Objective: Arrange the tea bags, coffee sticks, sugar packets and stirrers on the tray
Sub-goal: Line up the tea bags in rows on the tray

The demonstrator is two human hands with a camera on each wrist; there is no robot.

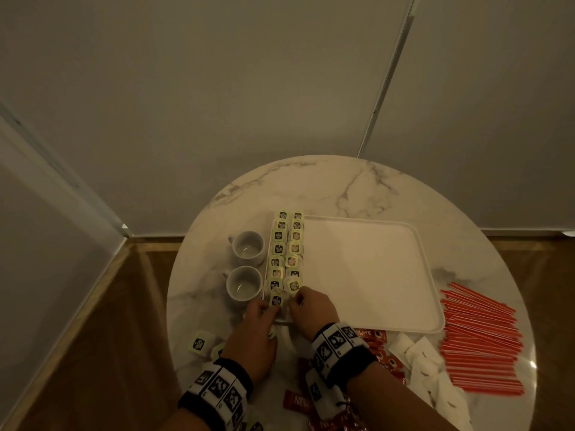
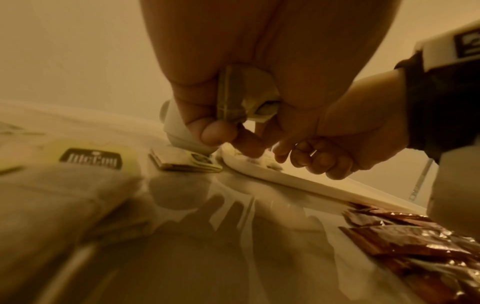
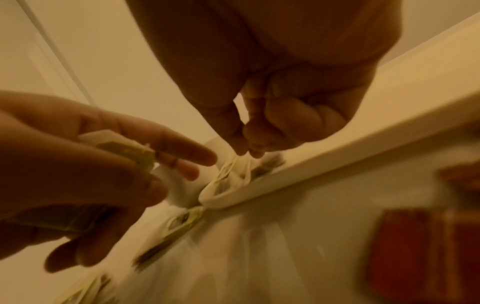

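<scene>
A white tray [image 1: 373, 269] lies on the round marble table. Two columns of green tea bags [image 1: 287, 244] run along the tray's left edge. At the tray's near left corner my left hand [image 1: 266, 309] grips a small stack of tea bags [image 2: 241, 96] in its curled fingers, one tea bag [image 1: 277, 301] sticking out in front. My right hand [image 1: 297, 301] is close beside it, its fingertips [image 3: 242, 151] pinching the top of a tea bag [image 3: 231, 174] that stands on the tray's corner. Red stirrers [image 1: 482, 337], white sugar packets [image 1: 426, 365] and red coffee sticks [image 1: 376, 337] lie on the table.
Two white cups [image 1: 245, 265] stand just left of the tray. Loose tea bags [image 1: 200, 343] lie on the table near my left wrist. More coffee sticks [image 2: 415, 242] are at the near edge. Most of the tray's floor is bare.
</scene>
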